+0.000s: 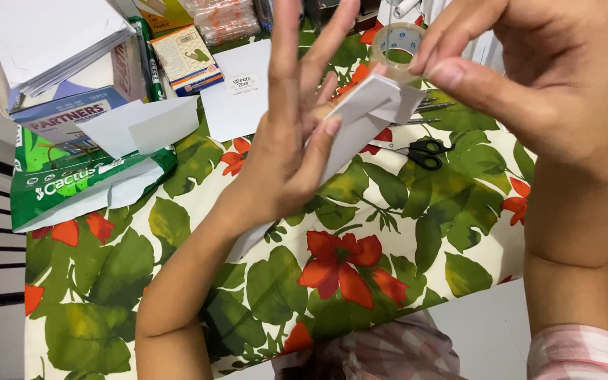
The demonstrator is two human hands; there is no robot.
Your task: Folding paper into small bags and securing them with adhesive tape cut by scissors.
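Observation:
Both hands hold a folded white paper piece [360, 116] in the air above a table with a floral cloth [360, 232]. My left hand [290, 141] supports it from behind with thumb across the front, the other fingers stretched upward. My right hand [529, 77] pinches the paper's folded top corner between thumb and fingers. The lower end of the paper pokes out below my left wrist.
On the cloth lie black-handled scissors [420, 150], a roll of clear tape [397, 43], a white card [241, 88] and loose white sheets [142, 127]. Stacked paper [51, 39], a green paper ream wrapper [79, 184] and small boxes [186, 58] stand at the left.

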